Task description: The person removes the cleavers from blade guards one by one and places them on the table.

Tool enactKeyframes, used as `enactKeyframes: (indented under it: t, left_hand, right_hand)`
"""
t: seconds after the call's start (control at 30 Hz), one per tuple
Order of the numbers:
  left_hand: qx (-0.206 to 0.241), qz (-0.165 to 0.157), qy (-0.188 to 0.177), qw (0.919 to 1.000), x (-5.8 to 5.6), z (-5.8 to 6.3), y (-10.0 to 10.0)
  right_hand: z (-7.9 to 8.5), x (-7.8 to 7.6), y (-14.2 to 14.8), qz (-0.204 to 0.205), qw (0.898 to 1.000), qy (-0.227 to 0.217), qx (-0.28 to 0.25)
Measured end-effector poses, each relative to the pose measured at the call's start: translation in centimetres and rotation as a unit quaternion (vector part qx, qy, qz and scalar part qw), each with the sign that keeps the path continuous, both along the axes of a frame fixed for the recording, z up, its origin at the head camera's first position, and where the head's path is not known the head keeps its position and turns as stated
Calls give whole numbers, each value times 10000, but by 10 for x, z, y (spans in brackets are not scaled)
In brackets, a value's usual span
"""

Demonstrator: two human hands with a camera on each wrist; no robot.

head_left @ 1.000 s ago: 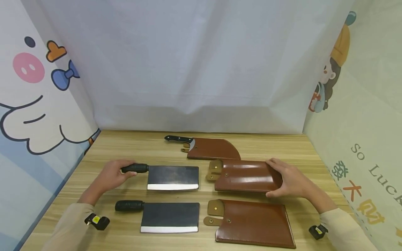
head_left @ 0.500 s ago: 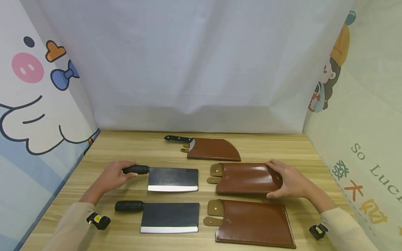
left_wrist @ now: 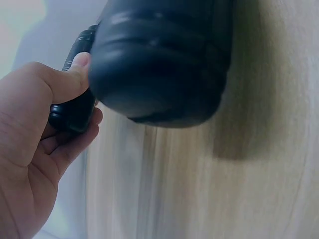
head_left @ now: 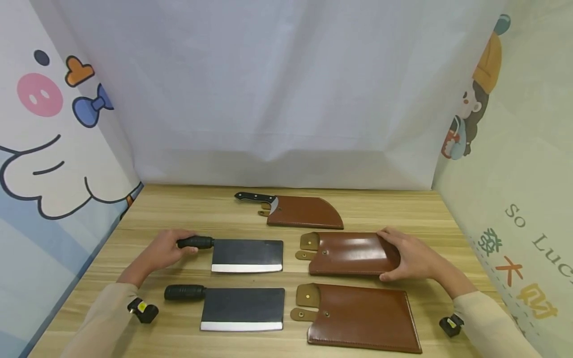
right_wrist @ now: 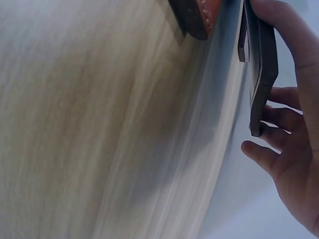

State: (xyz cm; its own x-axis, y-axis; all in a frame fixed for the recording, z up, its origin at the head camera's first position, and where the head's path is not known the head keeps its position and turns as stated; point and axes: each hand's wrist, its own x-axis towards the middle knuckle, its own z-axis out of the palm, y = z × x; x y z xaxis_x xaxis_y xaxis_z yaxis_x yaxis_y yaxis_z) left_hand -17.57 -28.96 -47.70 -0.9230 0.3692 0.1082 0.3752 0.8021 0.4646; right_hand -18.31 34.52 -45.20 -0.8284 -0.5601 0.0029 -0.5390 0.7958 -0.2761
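My left hand (head_left: 165, 252) grips the black handle of the upper cleaver (head_left: 247, 254), whose dark rectangular blade points right with its pale edge toward me. In the left wrist view, thumb and fingers close around that handle (left_wrist: 77, 112). My right hand (head_left: 411, 256) holds the right end of the upper brown leather sheath (head_left: 344, 254), thumb at the near corner and fingers at the far one. The sheath's snap straps face the blade, a short gap apart. Below lie a second cleaver (head_left: 242, 307) and a second leather sheath (head_left: 362, 318), both untouched.
Farther back on the wooden table (head_left: 179, 209), a black-handled knife (head_left: 255, 197) sits inside a third leather sheath (head_left: 306, 212). A white cloth (head_left: 286, 99) hangs behind the table, and printed panels stand at both sides. The lower cleaver's handle (left_wrist: 159, 64) looms large in the left wrist view.
The upper sheath has come down from a slight tilt and shifted a little toward me, its straps moving right. The upper cleaver has slid slightly right with my left hand.
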Motion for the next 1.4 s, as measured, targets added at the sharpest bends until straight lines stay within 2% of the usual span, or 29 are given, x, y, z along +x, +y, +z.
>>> enactKeyframes:
  t: [0.2,0.43,0.73,0.9,1.07,1.23,1.4]
  left_hand:
    - [-78,-66,16,9999,-2,-6,-2]
    - [-186,12,-109,9998,-3,-13,-5]
    - [-172,48,-257,9995,-4,-16,-5]
    - [-236,5,-280,9993,-4,-17,-6]
    - [-341,-103,-401,9986,-7,-11,-6]
    - [-400,-146,-701,9966,-13,1,-2]
    - [-238,-143,-609,9978,-20,15,7]
  right_hand:
    - [-4,-2,-1,-9,10000,-60,16]
    - [-14,-4,1,-52,9998,-169,-19]
    - [-22,-3,2,45,9998,-166,-63]
    - [-19,-2,2,-15,9995,-301,-4]
    - [-7,-6,0,-21,9994,-331,-49]
    - [6,-16,-5,160,9999,-46,-49]
    - [20,-25,-13,156,9997,77,143]
